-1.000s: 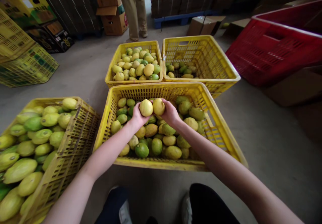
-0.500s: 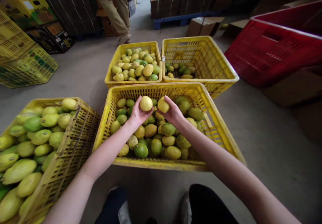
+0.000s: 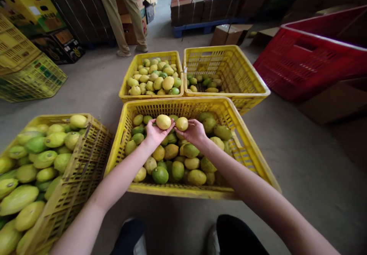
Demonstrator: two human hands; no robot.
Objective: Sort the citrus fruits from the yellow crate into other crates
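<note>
My left hand [image 3: 156, 132] holds a yellow lemon [image 3: 163, 122] in its palm, the fingers curled under it. Close beside it, my right hand [image 3: 194, 131] grips a second, smaller-looking lemon [image 3: 181, 124] between thumb and fingers. Both lemons are above a yellow plastic crate [image 3: 183, 190] that holds many green and yellow lemons [image 3: 177, 170]. The fingertips of the two hands almost meet; whether they touch I cannot tell.
Behind stand a fuller lemon crate [image 3: 122, 93] and a sparsely filled crate [image 3: 259, 92]. A heaped crate [image 3: 83, 163] is at left, a red crate [image 3: 309, 60] at right. A person in tan trousers [image 3: 133, 10] stands near cartons [image 3: 229, 34].
My hands have dropped slightly, and both lemons have been turned, with the right one shifted a little left. The person in the background now stands with legs apart, farther left.
</note>
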